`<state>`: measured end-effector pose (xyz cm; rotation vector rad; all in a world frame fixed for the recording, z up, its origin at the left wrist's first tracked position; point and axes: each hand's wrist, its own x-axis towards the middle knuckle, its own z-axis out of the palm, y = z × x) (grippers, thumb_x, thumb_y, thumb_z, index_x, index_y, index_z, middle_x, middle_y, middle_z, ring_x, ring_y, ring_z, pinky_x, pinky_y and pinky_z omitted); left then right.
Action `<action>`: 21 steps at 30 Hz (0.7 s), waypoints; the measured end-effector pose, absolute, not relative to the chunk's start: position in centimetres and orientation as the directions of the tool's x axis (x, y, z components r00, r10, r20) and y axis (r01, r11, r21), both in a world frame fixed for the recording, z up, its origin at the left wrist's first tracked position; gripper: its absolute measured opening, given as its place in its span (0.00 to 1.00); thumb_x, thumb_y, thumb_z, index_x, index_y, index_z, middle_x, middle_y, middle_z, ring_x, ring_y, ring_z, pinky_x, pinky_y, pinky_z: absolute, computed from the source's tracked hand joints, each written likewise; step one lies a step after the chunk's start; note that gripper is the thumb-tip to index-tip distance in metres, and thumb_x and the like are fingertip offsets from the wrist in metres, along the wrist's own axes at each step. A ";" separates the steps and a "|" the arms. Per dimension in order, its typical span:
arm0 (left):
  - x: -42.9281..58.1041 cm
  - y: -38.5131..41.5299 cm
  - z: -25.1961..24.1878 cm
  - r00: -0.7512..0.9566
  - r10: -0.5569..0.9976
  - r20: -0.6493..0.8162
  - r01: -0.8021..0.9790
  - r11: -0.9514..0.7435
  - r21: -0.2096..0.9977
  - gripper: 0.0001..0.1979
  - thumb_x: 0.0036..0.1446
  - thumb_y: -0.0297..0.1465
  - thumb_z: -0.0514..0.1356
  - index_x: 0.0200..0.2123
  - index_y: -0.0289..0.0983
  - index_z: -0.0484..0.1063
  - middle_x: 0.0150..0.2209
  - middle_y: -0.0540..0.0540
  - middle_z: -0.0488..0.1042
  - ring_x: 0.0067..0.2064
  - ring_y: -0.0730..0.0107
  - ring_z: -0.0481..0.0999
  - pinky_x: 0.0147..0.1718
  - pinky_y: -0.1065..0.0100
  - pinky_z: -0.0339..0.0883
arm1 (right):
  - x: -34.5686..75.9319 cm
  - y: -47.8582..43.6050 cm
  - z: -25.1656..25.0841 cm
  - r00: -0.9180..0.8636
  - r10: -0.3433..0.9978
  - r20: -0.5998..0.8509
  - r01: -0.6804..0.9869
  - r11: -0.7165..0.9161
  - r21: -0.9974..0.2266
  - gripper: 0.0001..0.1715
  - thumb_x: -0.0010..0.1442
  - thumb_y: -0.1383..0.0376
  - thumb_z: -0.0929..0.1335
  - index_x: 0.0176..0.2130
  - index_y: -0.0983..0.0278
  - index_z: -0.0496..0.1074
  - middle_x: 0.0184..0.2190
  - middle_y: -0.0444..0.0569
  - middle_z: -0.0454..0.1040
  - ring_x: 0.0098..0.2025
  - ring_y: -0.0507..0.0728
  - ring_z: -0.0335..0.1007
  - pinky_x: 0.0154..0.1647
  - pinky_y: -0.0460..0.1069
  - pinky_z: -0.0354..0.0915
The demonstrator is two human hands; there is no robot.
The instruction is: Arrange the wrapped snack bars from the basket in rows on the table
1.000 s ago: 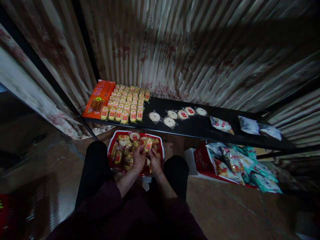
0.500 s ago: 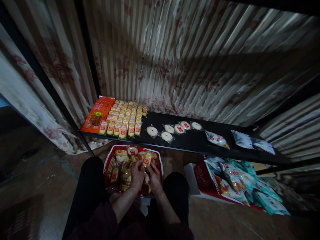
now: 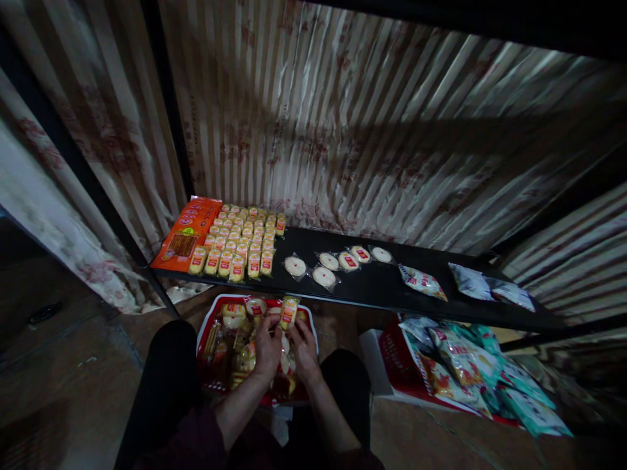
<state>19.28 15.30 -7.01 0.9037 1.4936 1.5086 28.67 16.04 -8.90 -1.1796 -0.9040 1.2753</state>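
At lower centre of the frame my left hand (image 3: 268, 346) and right hand (image 3: 304, 346) both pinch one yellow pack (image 3: 288, 312) by its lower end, just above the full red basket (image 3: 208, 313) between the knees. The hold looks thin and the light is poor. I judge the slick pack could slip and drop into the basket, or catch the shelf (image 3: 386, 287) edge just above it.

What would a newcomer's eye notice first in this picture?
The neat rows of small yellow wrapped cakes at the left end of the long black shelf stand out first. Below them, the left hand and the right hand hold one yellow wrapped cake over a full red plastic basket. Bright plastic snack bags are piled at the lower right.
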 end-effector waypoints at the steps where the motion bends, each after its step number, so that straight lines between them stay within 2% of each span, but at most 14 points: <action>1: 19.3 15.4 -6.8 -0.411 0.911 -0.027 -0.034 0.015 0.999 0.10 0.48 0.21 0.55 0.33 0.37 0.73 0.35 0.47 0.75 0.40 0.66 0.74 0.47 0.60 0.66 | 28.6 16.2 -8.5 0.099 0.987 -0.130 -0.232 -0.104 -0.967 0.24 0.50 0.53 0.72 0.46 0.60 0.75 0.45 0.49 0.78 0.47 0.60 0.73 0.49 0.54 0.67; 5: 19.1 16.2 -6.4 -0.418 0.908 0.001 -0.005 -0.004 1.000 0.11 0.48 0.23 0.54 0.35 0.36 0.72 0.37 0.45 0.76 0.41 0.66 0.75 0.47 0.60 0.67 | 28.3 16.8 -6.9 0.042 0.993 -0.107 -0.203 -0.096 -0.974 0.23 0.52 0.54 0.71 0.47 0.59 0.75 0.47 0.49 0.77 0.49 0.60 0.72 0.51 0.53 0.65; 11: 18.7 17.9 -5.5 -0.397 0.917 0.018 0.032 -0.006 0.999 0.11 0.50 0.24 0.53 0.36 0.36 0.71 0.37 0.44 0.76 0.40 0.66 0.75 0.44 0.60 0.68 | 27.9 18.4 -4.8 0.102 0.994 -0.043 -0.140 -0.029 -0.990 0.23 0.51 0.53 0.72 0.44 0.61 0.76 0.43 0.50 0.77 0.47 0.59 0.73 0.51 0.52 0.66; 18: 18.5 20.2 -3.2 -0.410 0.912 0.035 0.123 0.017 0.992 0.12 0.50 0.23 0.52 0.36 0.36 0.71 0.37 0.44 0.74 0.40 0.66 0.73 0.44 0.61 0.67 | 27.6 21.0 -2.1 0.091 0.995 -0.041 -0.072 -0.035 -0.997 0.24 0.51 0.52 0.70 0.45 0.63 0.76 0.42 0.51 0.79 0.43 0.60 0.74 0.43 0.51 0.69; 21: 18.6 21.2 -2.3 -0.434 0.899 0.056 0.164 0.017 0.986 0.13 0.48 0.21 0.52 0.35 0.37 0.72 0.38 0.44 0.74 0.41 0.66 0.72 0.45 0.61 0.66 | 27.6 22.1 -1.6 0.129 0.991 -0.030 -0.052 -0.023 -0.998 0.23 0.50 0.53 0.70 0.43 0.63 0.76 0.40 0.50 0.79 0.43 0.60 0.74 0.44 0.52 0.69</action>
